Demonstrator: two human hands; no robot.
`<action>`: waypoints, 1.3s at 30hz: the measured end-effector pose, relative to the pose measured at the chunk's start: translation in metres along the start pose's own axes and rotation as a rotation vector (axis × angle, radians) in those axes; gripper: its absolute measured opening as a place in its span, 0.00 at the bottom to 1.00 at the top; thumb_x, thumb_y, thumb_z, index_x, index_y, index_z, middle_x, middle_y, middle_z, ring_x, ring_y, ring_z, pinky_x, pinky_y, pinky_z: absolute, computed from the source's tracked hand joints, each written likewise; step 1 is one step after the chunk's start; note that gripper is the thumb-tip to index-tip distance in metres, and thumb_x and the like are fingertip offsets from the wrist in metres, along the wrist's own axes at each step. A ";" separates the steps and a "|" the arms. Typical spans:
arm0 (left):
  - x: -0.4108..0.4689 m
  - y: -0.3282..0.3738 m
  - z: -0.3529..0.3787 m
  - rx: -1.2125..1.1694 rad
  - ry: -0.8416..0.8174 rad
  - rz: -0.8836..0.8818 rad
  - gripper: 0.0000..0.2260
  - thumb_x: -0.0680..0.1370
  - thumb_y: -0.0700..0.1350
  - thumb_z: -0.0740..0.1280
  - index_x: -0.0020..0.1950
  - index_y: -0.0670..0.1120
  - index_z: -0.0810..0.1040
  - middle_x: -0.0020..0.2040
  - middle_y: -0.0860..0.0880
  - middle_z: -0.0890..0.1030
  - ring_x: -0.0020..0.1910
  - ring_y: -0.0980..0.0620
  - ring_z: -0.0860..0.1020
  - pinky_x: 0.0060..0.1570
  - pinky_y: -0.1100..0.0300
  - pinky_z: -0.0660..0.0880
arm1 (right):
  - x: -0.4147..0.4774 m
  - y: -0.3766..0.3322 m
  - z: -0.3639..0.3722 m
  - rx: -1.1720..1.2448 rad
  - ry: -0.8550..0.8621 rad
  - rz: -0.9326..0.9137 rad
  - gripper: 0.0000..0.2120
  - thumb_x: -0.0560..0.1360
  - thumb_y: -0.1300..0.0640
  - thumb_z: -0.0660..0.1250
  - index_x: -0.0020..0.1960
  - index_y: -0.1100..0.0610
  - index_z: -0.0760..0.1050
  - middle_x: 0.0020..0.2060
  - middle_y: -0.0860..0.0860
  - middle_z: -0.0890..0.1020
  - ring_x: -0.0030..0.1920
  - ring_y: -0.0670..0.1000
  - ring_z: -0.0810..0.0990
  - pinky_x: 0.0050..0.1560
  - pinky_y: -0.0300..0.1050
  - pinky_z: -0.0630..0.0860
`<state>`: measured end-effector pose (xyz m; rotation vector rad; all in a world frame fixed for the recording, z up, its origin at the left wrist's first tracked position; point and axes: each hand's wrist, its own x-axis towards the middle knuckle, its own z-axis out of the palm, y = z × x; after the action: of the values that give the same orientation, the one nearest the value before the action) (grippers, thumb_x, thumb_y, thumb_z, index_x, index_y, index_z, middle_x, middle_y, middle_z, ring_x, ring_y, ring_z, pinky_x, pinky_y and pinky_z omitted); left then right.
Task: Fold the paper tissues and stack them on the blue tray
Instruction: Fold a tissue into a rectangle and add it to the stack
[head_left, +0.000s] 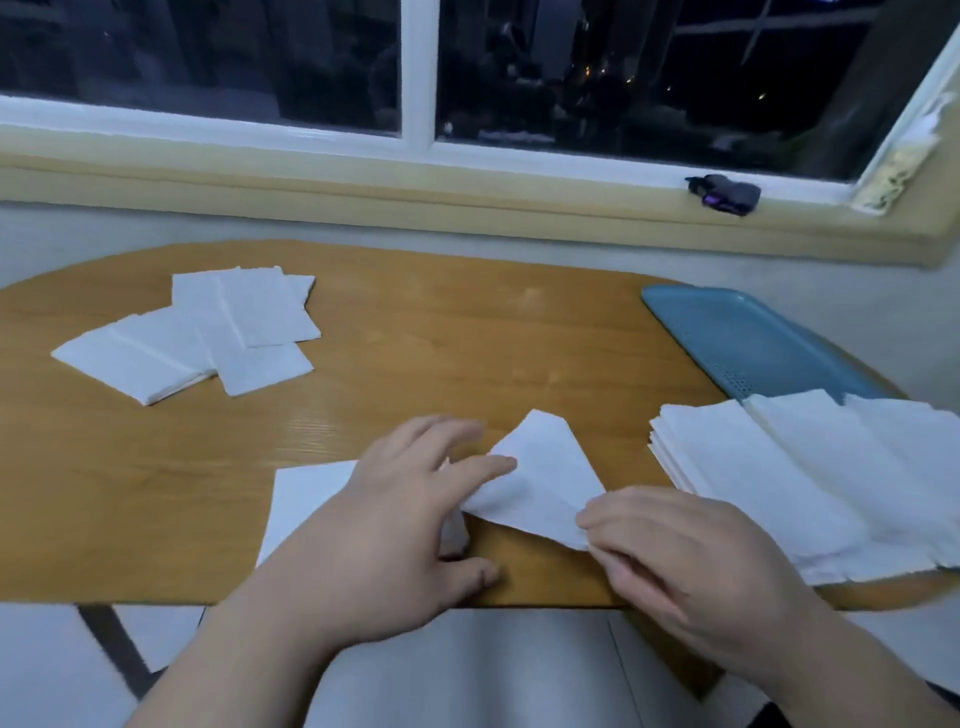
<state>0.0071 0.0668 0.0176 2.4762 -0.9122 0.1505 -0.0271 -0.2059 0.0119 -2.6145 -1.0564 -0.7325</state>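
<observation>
The left hand (405, 525) is pressing flat-fingered on the tissue (543, 480), the right hand (691, 566) is pinching its near corner, the blue tray (737, 332) lying at two o'clock, nearer the right.

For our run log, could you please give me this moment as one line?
phase: mid-fold | left hand: presses tissue | right hand: pinches its corner | blue tray: stack at near end | loose tissues: far left
</observation>
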 end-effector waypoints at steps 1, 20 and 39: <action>-0.001 0.006 0.005 0.039 -0.030 0.035 0.27 0.70 0.66 0.65 0.69 0.64 0.70 0.73 0.63 0.62 0.74 0.63 0.53 0.72 0.62 0.54 | -0.008 -0.002 -0.002 0.015 -0.009 0.002 0.12 0.82 0.54 0.63 0.50 0.57 0.83 0.49 0.48 0.84 0.51 0.47 0.82 0.57 0.38 0.76; 0.003 0.045 0.033 0.251 0.063 0.035 0.06 0.76 0.51 0.61 0.42 0.55 0.77 0.40 0.59 0.75 0.41 0.55 0.76 0.39 0.55 0.73 | -0.023 -0.025 -0.015 0.058 0.066 0.552 0.07 0.75 0.53 0.61 0.45 0.46 0.78 0.41 0.41 0.79 0.38 0.45 0.77 0.37 0.43 0.76; 0.027 0.032 -0.006 0.167 0.353 0.097 0.10 0.73 0.43 0.69 0.52 0.54 0.85 0.49 0.59 0.80 0.48 0.54 0.76 0.45 0.56 0.75 | 0.009 -0.007 -0.037 0.327 0.176 0.676 0.08 0.75 0.60 0.70 0.41 0.48 0.80 0.42 0.40 0.80 0.47 0.42 0.78 0.45 0.35 0.73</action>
<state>0.0081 0.0336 0.0429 2.4422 -0.8939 0.6985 -0.0396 -0.2097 0.0484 -2.3329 -0.1802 -0.5488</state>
